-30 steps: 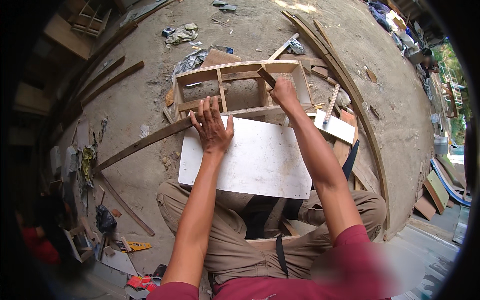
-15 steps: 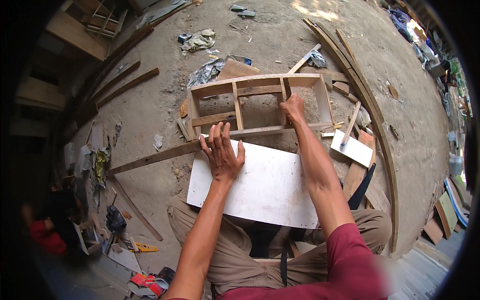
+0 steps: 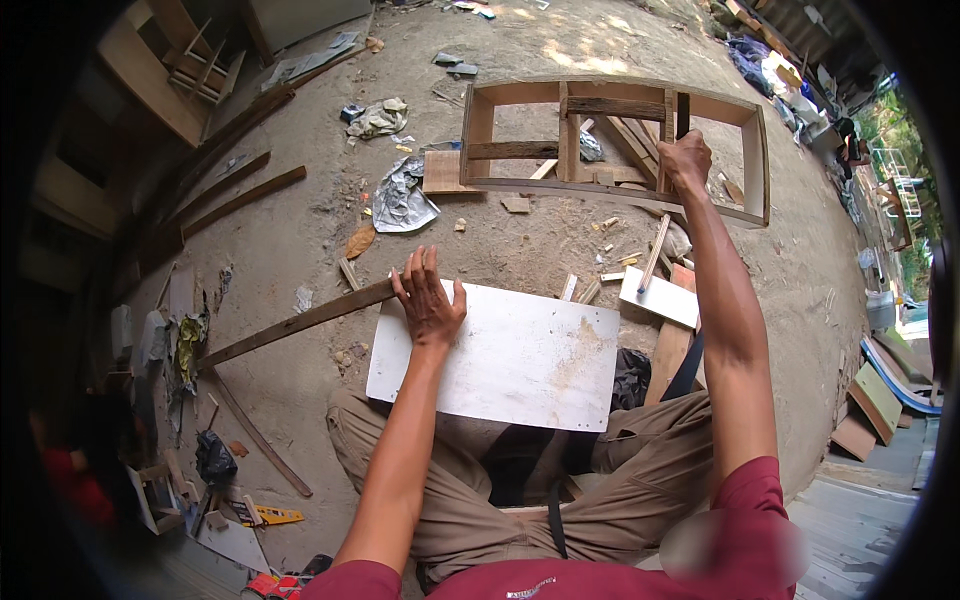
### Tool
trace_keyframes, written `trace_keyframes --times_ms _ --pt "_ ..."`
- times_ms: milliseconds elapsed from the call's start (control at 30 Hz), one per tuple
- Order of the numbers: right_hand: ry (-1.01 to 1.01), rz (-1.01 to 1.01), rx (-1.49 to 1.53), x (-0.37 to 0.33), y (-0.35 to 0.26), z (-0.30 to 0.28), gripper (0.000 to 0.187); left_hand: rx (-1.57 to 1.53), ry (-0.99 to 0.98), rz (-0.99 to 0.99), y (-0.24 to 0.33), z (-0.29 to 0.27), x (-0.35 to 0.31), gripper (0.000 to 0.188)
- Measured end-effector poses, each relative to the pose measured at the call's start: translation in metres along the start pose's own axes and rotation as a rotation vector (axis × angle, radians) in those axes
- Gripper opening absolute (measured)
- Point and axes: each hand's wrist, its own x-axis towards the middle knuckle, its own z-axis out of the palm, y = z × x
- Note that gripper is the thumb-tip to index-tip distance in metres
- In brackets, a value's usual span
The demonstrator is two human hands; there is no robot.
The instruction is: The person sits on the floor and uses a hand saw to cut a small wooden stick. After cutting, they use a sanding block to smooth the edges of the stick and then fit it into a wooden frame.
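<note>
My right hand (image 3: 685, 160) is closed around an inner upright of a rectangular wooden frame (image 3: 625, 196), which has crosspieces dividing it into compartments. The frame is held out at the far right, over the dirt ground. My left hand (image 3: 430, 300) lies with fingers stretched out on the upper left part of a white board (image 3: 530, 350). That board rests across the front of my crossed legs. Beside my left fingertips is the end of a long wooden strip (image 3: 300, 322), which runs off to the left.
A smaller white board (image 3: 658, 296) with a thin stick (image 3: 654, 254) on it lies right of the large board. A crumpled silvery sheet (image 3: 403, 197) and a brown wood piece (image 3: 446, 172) lie farther out. At lower left is a yellow tool (image 3: 275, 515) among scraps.
My right hand has lifted the wooden frame and carried it away and to the right, off the white board's far edge. My left hand stays on the board.
</note>
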Motion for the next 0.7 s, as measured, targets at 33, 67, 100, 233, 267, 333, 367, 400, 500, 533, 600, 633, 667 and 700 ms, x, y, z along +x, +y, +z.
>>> trace_keyframes --times_ms 33,67,100,233,267,333,367,400,500,533,600,633,667,700 --pt "0.027 0.024 0.01 0.002 0.0 -0.027 0.034 -0.057 0.032 -0.026 -0.003 0.001 0.0 0.082" --pt "0.03 0.017 0.01 0.001 0.006 -0.054 0.034 -0.083 0.055 -0.02 -0.006 0.001 0.002 0.082" --pt "0.062 0.066 0.078 -0.008 0.01 -0.076 0.034 -0.114 0.065 -0.025 -0.007 0.0 0.0 0.081" --pt "0.143 0.108 0.097 -0.033 0.05 -0.133 0.031 -0.266 0.125 0.104 0.01 -0.03 -0.009 0.085" --pt "0.16 0.119 0.179 -0.044 0.057 -0.146 0.034 -0.505 0.12 0.055 0.033 -0.038 -0.003 0.089" --pt "0.135 0.153 0.277 -0.073 0.051 -0.163 0.038 -0.953 0.027 -0.144 0.094 -0.065 0.023 0.111" --pt "0.113 0.172 0.317 -0.092 0.049 -0.17 0.04 -1.342 -0.087 -0.303 0.127 -0.075 0.038 0.119" --pt "0.125 0.198 0.343 -0.11 0.056 -0.175 0.039 -1.54 -0.261 -0.433 0.169 -0.105 0.051 0.12" --pt "0.141 0.218 0.424 -0.164 0.041 -0.188 0.03 -1.755 -0.304 -0.379 0.242 -0.132 0.068 0.127" --pt "0.194 0.144 0.532 -0.183 0.016 -0.183 0.029 -1.58 -0.12 -0.499 0.24 -0.127 0.08 0.124" --pt "0.201 0.045 0.685 -0.212 -0.011 -0.174 0.032 -1.49 0.158 -0.627 0.226 -0.131 0.092 0.114" --pt "0.165 0.022 0.723 -0.225 -0.015 -0.174 0.035 -1.585 0.248 -0.635 0.219 -0.148 0.09 0.108" --pt "0.164 -0.006 0.773 -0.242 -0.026 -0.184 0.037 -1.661 0.254 -0.594 0.213 -0.172 0.082 0.099" --pt "0.175 -0.045 0.776 -0.243 -0.026 -0.182 0.042 -1.765 0.298 -0.562 0.2 -0.162 0.092 0.1"
